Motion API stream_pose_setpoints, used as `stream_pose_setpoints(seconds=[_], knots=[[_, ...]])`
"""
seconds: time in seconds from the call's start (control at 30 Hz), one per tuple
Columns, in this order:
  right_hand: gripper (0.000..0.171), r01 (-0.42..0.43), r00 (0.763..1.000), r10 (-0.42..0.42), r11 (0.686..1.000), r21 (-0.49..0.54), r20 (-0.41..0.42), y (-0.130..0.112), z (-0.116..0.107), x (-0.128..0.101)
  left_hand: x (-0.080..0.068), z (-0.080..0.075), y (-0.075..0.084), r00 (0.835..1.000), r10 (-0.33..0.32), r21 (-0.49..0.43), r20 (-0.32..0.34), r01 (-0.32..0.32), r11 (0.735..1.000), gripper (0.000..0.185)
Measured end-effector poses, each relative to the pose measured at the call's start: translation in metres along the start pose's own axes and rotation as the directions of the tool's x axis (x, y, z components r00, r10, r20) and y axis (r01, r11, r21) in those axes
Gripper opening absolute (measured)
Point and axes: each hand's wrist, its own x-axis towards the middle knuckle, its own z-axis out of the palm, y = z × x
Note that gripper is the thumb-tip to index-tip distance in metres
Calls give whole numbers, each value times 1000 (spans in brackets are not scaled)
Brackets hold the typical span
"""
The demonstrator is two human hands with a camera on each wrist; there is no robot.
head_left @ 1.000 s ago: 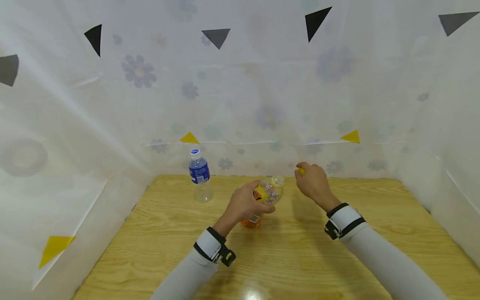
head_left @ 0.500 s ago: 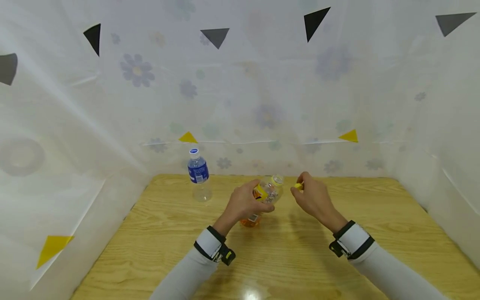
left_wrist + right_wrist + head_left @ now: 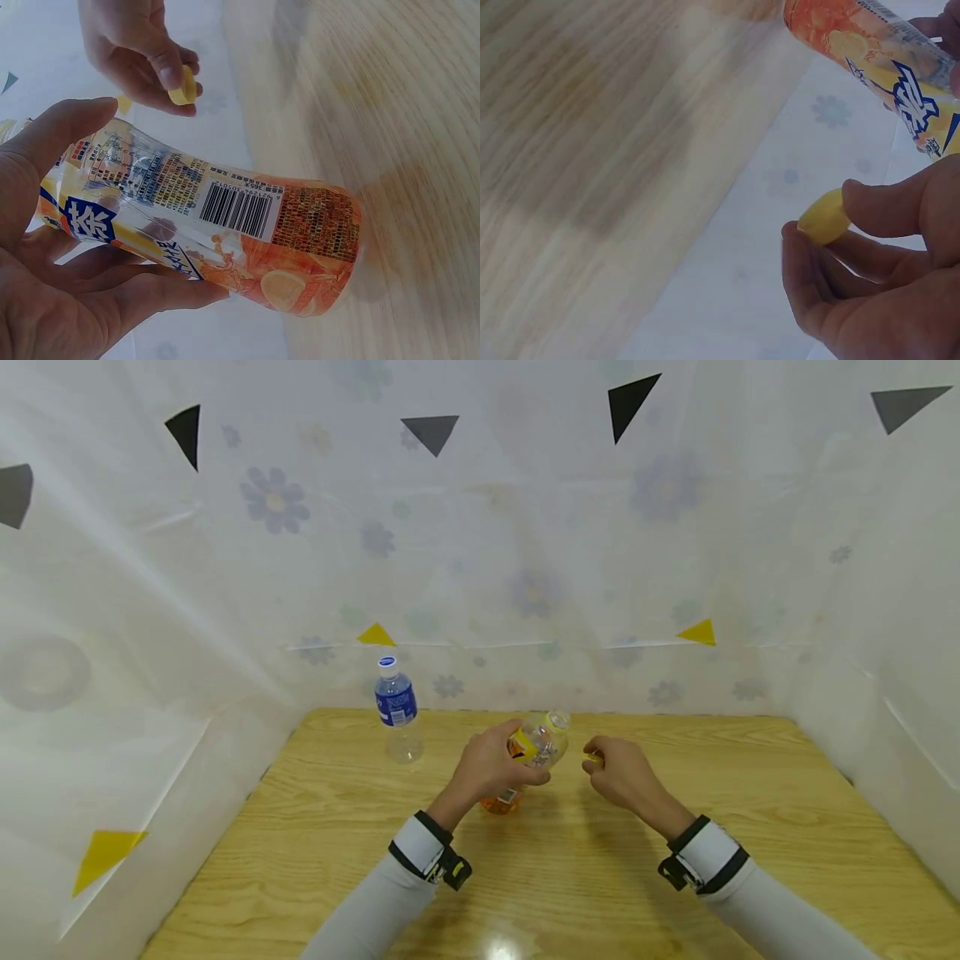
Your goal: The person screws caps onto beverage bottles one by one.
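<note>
My left hand [image 3: 491,764] grips a clear plastic bottle [image 3: 546,745] with a yellow and orange printed label. The bottle leans to the right, and its uncapped mouth points up and right in the head view. A barcode and an orange lower part show on it in the left wrist view. To the right of the bottle, my right hand [image 3: 626,777] pinches a yellow bottle cap [image 3: 826,217] between thumb and fingers. The cap is apart from the bottle mouth and a little lower than it in the head view.
A second bottle [image 3: 397,703], with a blue label and a white cap, stands upright at the back left of the wooden table [image 3: 337,827]. Pale flowered sheeting [image 3: 480,543] hangs behind the table and along both sides.
My right hand has come down and slightly toward me with the yellow cap, dropping below the level of the bottle mouth. The left hand and its bottle stay nearly still.
</note>
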Motion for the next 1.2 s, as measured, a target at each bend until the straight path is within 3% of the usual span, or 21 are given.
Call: stream_pose_setpoints(seconds=[0.3, 0.57, 0.9, 1.2], knots=[[27, -7, 999, 6, 1000, 26, 33, 5, 4, -6, -1, -1, 2, 1000, -7, 2, -1, 7, 1000, 75], [29, 27, 996, -18, 995, 98, -90, -1, -8, -7, -2, 0, 2, 1000, -19, -14, 2, 19, 1000, 70], [28, 190, 945, -134, 968, 165, -300, -36, -52, -6, -2, 2, 1, 1000, -11, -29, 5, 11, 1000, 67], [31, 321, 912, -271, 939, 122, -309, -65, -61, -8, -1, 2, 1, 1000, 5, -31, 4, -4, 999, 62]])
